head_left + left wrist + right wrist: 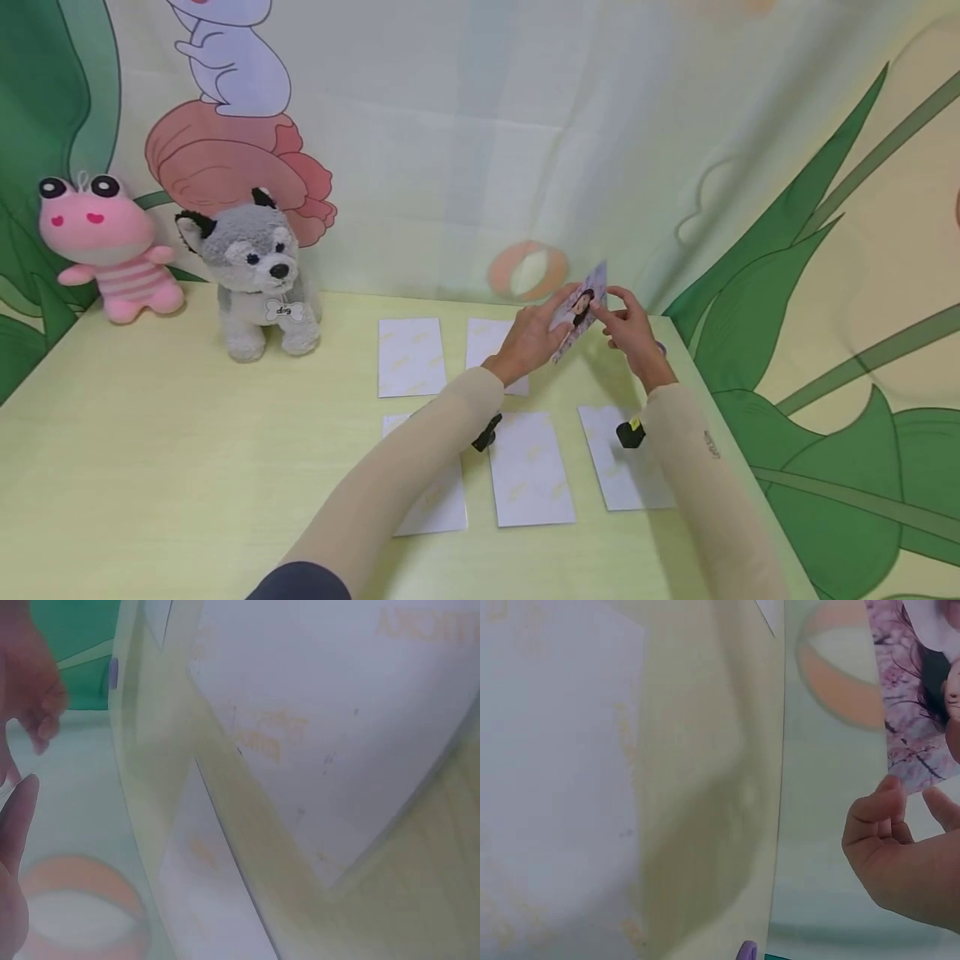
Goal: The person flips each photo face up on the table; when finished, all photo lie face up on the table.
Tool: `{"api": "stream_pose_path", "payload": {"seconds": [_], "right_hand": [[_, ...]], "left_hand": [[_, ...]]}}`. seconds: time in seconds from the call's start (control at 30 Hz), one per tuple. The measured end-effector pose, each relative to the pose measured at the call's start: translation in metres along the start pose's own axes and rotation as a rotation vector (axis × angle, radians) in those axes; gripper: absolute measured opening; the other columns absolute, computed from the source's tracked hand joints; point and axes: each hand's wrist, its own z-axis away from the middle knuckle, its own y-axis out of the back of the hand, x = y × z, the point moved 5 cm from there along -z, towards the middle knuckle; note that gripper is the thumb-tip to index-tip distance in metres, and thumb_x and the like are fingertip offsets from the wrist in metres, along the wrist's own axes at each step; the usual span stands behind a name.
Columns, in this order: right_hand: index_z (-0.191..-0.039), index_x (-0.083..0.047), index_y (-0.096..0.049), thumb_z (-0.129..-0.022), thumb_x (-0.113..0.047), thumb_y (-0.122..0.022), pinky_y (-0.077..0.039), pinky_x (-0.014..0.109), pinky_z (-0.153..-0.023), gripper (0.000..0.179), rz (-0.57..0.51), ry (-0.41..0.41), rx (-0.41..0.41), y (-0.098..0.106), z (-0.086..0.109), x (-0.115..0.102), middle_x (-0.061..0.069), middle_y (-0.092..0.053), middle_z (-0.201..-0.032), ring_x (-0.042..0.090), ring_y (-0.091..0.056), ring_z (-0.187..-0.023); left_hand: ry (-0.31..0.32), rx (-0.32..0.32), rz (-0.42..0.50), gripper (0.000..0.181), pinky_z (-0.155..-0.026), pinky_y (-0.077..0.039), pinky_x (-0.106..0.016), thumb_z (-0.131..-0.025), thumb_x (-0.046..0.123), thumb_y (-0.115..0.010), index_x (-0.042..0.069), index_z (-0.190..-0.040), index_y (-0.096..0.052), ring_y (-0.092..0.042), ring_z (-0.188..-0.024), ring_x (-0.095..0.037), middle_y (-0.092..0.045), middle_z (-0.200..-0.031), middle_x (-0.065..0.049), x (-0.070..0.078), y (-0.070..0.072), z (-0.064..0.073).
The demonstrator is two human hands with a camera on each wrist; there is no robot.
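A photo print (pixel 579 312) of a dark-haired person against pink blossoms is held up, tilted, above the far right part of the table. My left hand (pixel 536 335) grips its left side, thumb on the picture face. At the opposite edge my right hand (pixel 632 332) pinches the print between thumb and finger. In the right wrist view the blossom corner of the photo (pixel 906 712) meets the fingertips of the right hand (pixel 904 847). The left wrist view catches just the thumb side of my left hand (pixel 13 855), with the photo nearly out of frame.
White sheets with pale yellow print lie in two rows, among them a back-left sheet (pixel 411 357), a front-middle sheet (pixel 532 475) and a front-right sheet (pixel 618 479). A grey plush dog (pixel 258 283) and a pink plush frog (pixel 112 250) sit at left. A patterned curtain (pixel 450 150) hangs behind.
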Motion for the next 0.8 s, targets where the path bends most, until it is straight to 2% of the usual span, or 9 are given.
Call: {"api": "stream_pose_path", "payload": {"seconds": [0.1,0.23,0.33,0.47,0.57,0.63,0.8], "right_hand": [[-0.158,-0.032,-0.023,-0.097,-0.051,-0.057,-0.051,0.033,-0.08,0.072,-0.053,0.009,-0.007,-0.005,-0.002,0.006,0.008,-0.047,-0.124,0.015,-0.055,-0.093],[-0.158,-0.034,-0.017,-0.1,-0.045,-0.055,-0.052,0.033,-0.087,0.07,-0.252,0.024,-0.059,-0.013,0.001,0.011,0.005,-0.042,-0.133,0.021,-0.056,-0.109],[-0.158,-0.034,-0.017,-0.103,-0.033,-0.053,-0.053,0.028,-0.083,0.066,-0.42,0.023,-0.097,-0.018,0.004,0.014,0.001,-0.046,-0.124,0.02,-0.057,-0.107],[-0.156,-0.032,-0.02,-0.104,-0.015,-0.051,-0.054,0.026,-0.079,0.062,-0.654,0.012,-0.126,-0.023,0.006,0.016,0.0,-0.054,-0.102,0.015,-0.06,-0.093],[-0.155,-0.031,-0.024,-0.104,-0.006,-0.049,-0.055,0.024,-0.077,0.062,-0.765,0.005,-0.12,-0.025,0.007,0.018,0.0,-0.058,-0.094,0.013,-0.062,-0.086],[-0.155,-0.031,-0.026,-0.103,-0.004,-0.048,-0.056,0.023,-0.075,0.063,-0.768,0.001,-0.096,-0.024,0.007,0.02,0.0,-0.059,-0.091,0.012,-0.063,-0.083],[-0.156,-0.029,-0.026,-0.103,-0.002,-0.049,-0.057,0.021,-0.075,0.064,-0.695,-0.021,-0.056,-0.021,0.009,0.023,-0.001,-0.057,-0.095,0.01,-0.064,-0.08]], "left_hand": [[-0.002,0.009,0.004,0.06,-0.049,-0.031,-0.02,-0.097,0.01,-0.064,0.018,-0.152,-0.04,-0.033,-0.043,-0.008,-0.046,-0.053,-0.001,0.001,0.002,0.0],[0.015,0.028,0.01,0.06,-0.052,-0.033,-0.021,-0.097,0.01,-0.064,0.018,-0.152,-0.041,-0.034,-0.045,-0.009,-0.053,-0.057,-0.005,0.001,0.005,0.001],[0.027,0.04,0.013,0.061,-0.053,-0.033,-0.022,-0.097,0.01,-0.065,0.018,-0.152,-0.041,-0.035,-0.046,-0.009,-0.055,-0.059,-0.007,0.001,0.007,0.002],[0.038,0.051,0.043,0.062,-0.052,-0.033,-0.021,-0.096,0.009,-0.066,0.017,-0.151,-0.041,-0.035,-0.045,-0.009,-0.057,-0.06,-0.009,0.001,0.007,0.003],[0.043,0.065,0.067,0.061,-0.052,-0.033,-0.02,-0.095,0.009,-0.066,0.016,-0.151,-0.041,-0.034,-0.045,-0.008,-0.058,-0.062,-0.009,0.001,0.007,0.003],[0.044,0.066,0.072,0.061,-0.052,-0.033,-0.019,-0.095,0.009,-0.066,0.015,-0.151,-0.042,-0.034,-0.044,-0.008,-0.056,-0.061,-0.008,0.002,0.006,0.003],[0.055,0.037,0.032,0.061,-0.054,-0.036,-0.021,-0.094,0.011,-0.068,0.012,-0.15,-0.042,-0.032,-0.044,-0.007,-0.049,-0.057,-0.004,0.001,0.007,0.003]]}}
